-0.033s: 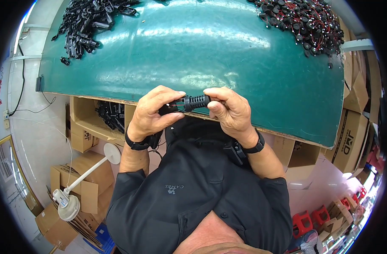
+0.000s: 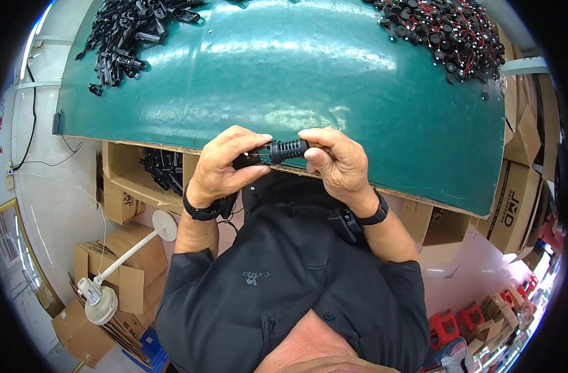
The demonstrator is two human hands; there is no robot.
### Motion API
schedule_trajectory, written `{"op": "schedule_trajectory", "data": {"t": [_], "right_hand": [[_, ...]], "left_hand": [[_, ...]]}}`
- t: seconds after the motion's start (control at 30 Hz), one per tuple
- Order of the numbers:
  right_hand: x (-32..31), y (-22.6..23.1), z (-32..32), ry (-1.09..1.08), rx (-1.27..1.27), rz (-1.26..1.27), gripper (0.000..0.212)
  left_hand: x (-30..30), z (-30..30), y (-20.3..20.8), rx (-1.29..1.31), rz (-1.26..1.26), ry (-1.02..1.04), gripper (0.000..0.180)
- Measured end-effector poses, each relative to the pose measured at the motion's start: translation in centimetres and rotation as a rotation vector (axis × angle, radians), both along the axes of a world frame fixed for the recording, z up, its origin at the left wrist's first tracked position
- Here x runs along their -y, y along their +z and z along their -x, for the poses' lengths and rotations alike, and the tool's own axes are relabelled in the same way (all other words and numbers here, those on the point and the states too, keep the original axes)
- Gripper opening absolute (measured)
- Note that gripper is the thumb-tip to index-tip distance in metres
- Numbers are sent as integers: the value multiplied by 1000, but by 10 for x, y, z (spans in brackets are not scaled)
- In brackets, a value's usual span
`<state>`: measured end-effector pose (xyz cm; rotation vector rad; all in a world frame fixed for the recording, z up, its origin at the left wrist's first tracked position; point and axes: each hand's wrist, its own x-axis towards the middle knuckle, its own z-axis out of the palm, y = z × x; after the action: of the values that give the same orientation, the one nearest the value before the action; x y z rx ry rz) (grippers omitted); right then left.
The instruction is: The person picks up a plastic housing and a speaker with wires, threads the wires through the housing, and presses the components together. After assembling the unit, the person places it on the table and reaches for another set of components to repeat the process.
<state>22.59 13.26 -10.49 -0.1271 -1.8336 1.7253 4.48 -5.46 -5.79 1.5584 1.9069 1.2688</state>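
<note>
Over the table's near edge, a black plastic housing (image 2: pixel 288 149) lies level between my two hands. Its right half is a ribbed, slotted barrel; the left half is partly open, with a thin red wire showing inside. My left hand (image 2: pixel 225 163) grips the left end between thumb and fingers. The barrel's right end is pinched by the thumb and forefinger of my right hand (image 2: pixel 340 160). Fingertips cover both ends of the piece.
Black plastic parts (image 2: pixel 125 43) are heaped at the table's far left. Small round black pieces with red wires (image 2: pixel 442 37) form a pile at the far right of the green table (image 2: pixel 265 81). Below the edge, a cardboard box (image 2: pixel 123 165) holds more black parts (image 2: pixel 163 171).
</note>
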Motion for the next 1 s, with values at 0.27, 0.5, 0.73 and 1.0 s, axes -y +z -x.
{"op": "schedule_trajectory", "data": {"t": [0.27,0.5,0.73,1.0], "right_hand": [[2,-3,0,47,60,319,30],[-3,0,5,54,93,160,34],[-9,3,-13,-89,266,-67,31],[-13,4,-15,-63,229,-203,31]], "left_hand": [[-6,6,6,-40,6,-34,56],[-9,16,20,-11,72,-28,52],[-7,79,83,-554,549,103,36],[-57,117,77,-783,832,-190,28]]}}
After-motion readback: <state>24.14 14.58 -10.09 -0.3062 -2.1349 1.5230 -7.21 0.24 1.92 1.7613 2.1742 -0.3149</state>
